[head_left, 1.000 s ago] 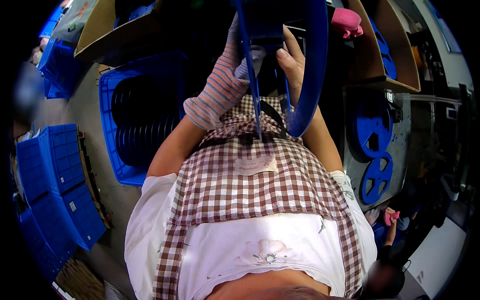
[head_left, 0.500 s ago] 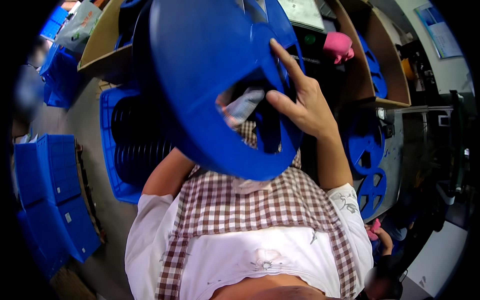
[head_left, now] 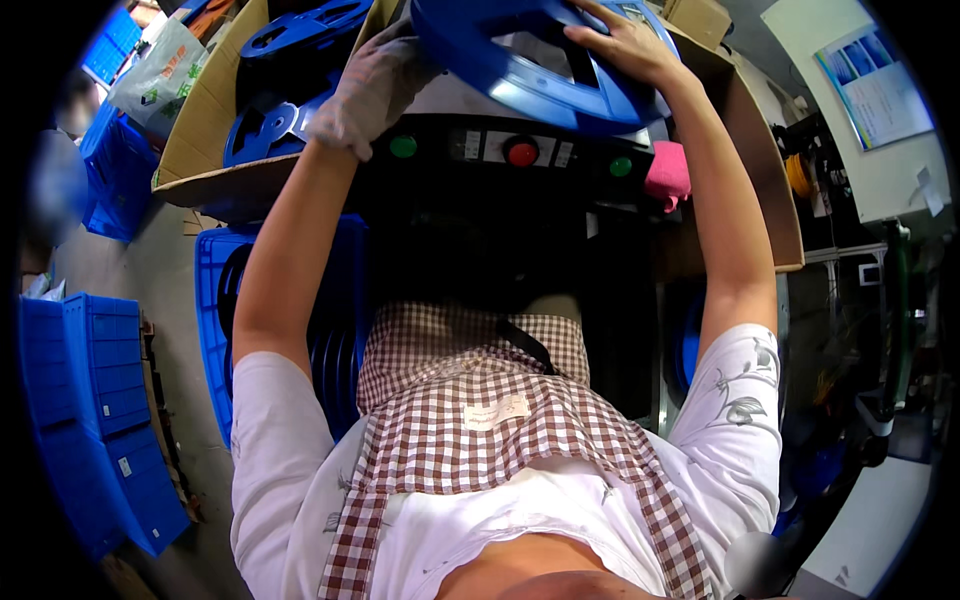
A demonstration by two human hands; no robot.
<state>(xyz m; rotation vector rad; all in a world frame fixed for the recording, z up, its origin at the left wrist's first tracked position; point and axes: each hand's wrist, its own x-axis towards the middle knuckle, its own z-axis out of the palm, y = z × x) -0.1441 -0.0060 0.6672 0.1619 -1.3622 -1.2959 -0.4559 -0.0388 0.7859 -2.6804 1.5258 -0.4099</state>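
Note:
At the top of the view, a large blue plastic reel (head_left: 490, 70) with cut-out openings is tilted above a black machine front. My left hand (head_left: 375, 100), in a pale glove, is at its left edge; those fingertips are partly hidden. Bare, my right hand (head_left: 632, 48) grips the right side, thumb and fingers around a spoke by an opening. Below the reel, the machine panel carries a red button (head_left: 522, 152), a green button (head_left: 403, 146) and a second green button (head_left: 620, 166).
On the left, a cardboard box (head_left: 205, 190) holds blue reels (head_left: 265, 130). A blue crate (head_left: 210, 290) with black discs stands below it. Another cardboard box (head_left: 770, 190) is on the right, near a pink cloth-like item (head_left: 667, 175). Blue bins (head_left: 105, 360) are stacked far left.
The reel has moved up and away from my body, over the machine. Both arms now reach forward; my left hand, earlier glimpsed through the reel's opening, shows at its left edge.

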